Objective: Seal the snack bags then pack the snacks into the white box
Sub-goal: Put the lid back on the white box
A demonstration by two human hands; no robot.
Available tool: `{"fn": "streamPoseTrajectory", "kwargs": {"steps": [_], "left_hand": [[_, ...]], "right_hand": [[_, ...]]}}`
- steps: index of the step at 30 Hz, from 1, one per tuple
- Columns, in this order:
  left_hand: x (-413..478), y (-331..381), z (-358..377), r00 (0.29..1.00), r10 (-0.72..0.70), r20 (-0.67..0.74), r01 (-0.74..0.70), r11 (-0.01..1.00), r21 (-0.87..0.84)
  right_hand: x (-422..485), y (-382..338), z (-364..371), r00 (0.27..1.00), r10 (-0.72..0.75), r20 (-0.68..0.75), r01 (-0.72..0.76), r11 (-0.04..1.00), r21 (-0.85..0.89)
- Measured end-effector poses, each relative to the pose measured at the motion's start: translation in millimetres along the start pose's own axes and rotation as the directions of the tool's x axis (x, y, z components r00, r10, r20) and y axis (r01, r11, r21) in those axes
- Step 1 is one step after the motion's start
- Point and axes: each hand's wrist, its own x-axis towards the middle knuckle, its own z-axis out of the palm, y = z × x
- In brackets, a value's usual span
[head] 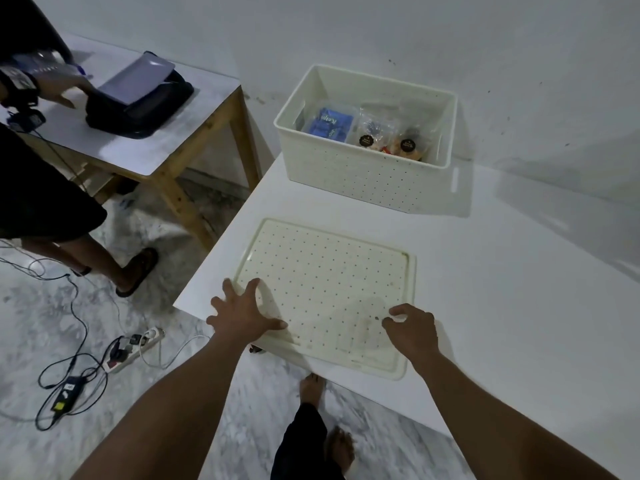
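Observation:
A white perforated box (363,178) stands at the back of the white table (502,271), against the wall. Inside it lie a blue snack bag (330,125) on the left and clear snack bags with round dark labels (379,133) on the right. Its flat dotted lid (329,289) lies on the table near the front edge. My left hand (242,311) rests spread on the lid's near left corner. My right hand (412,327) touches the lid's near right part with curled fingers, holding nothing that I can see.
Another person stands at the left by a wooden-legged table (194,109) holding a dark bag (138,102) with a grey laptop. A power strip (135,348), adapter and cables lie on the marbled floor. My bare feet show below the table edge.

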Motion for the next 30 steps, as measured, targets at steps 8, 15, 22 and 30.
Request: {"fn": "streamPoseTrajectory", "kwargs": {"steps": [8,15,22,30], "left_hand": [[-6.6,11.7,-27.4,0.995,0.084,-0.045,-0.085,0.996,-0.016],[-12.6,60.9,-86.6,0.934,0.227,-0.277,-0.263,0.960,-0.099],[15.4,103.3,-152.8,0.890,0.277,-0.362,-0.345,0.928,-0.137],[91.6,142.7,-173.4,0.888,0.313,-0.337,-0.360,0.929,-0.086]], "right_hand": [[-12.2,-10.6,-35.1,0.974,-0.030,-0.225,0.038,0.999,0.032],[-13.4,-49.0,-82.7,0.826,-0.269,-0.495,0.295,0.955,-0.027],[17.4,-107.8,-122.9,0.756,-0.330,-0.566,0.366,0.929,-0.054],[81.2,-151.0,-130.1,0.799,-0.271,-0.536,0.288,0.956,-0.053]]}}
